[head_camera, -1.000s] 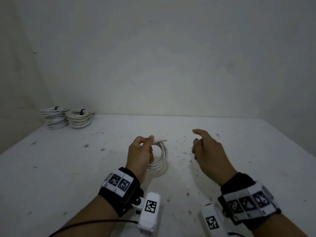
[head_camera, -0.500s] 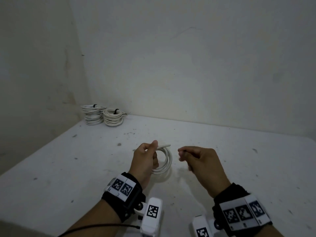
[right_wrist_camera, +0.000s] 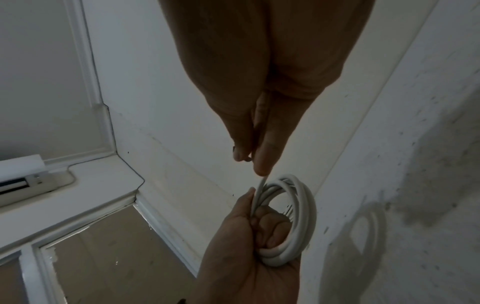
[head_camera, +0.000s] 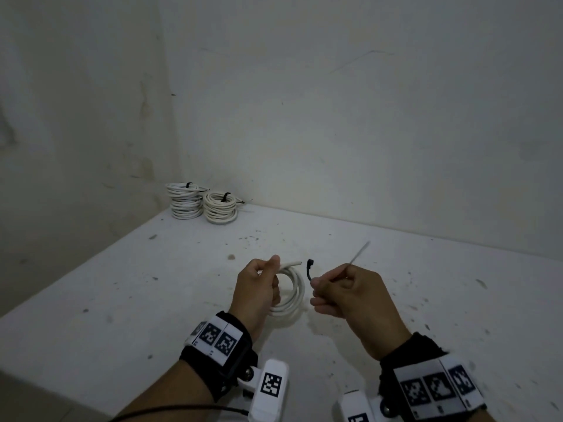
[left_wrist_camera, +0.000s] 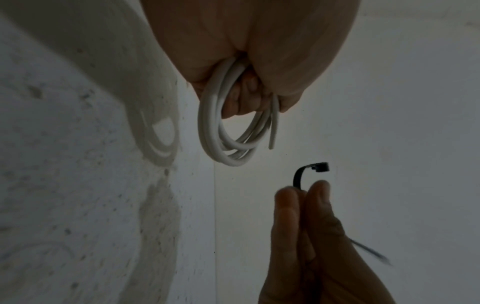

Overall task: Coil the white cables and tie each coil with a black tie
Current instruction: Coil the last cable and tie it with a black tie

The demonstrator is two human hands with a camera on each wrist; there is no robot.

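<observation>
My left hand [head_camera: 268, 278] grips a small coil of white cable [head_camera: 294, 295] just above the table, and the cable's free end [head_camera: 292, 264] sticks out past the thumb. In the left wrist view the coil [left_wrist_camera: 228, 133] hangs from the curled fingers. Just right of the coil, my right hand [head_camera: 323, 284] pinches a black tie [head_camera: 309, 269] between thumb and forefinger. The tie's head [left_wrist_camera: 320, 166] curves up toward the coil without touching it, and its thin tail [head_camera: 359, 252] points up and to the right. From the right wrist I see the coil [right_wrist_camera: 298, 216] in the left hand [right_wrist_camera: 241, 236].
Two stacks of tied white coils [head_camera: 185, 202] [head_camera: 221, 208] stand in the back left corner against the walls. The white speckled table [head_camera: 152, 284] ends in an edge at the front left.
The right hand has closed in on the coil from the right and now holds the black tie up beside it. The left hand has kept its grip on the coil.
</observation>
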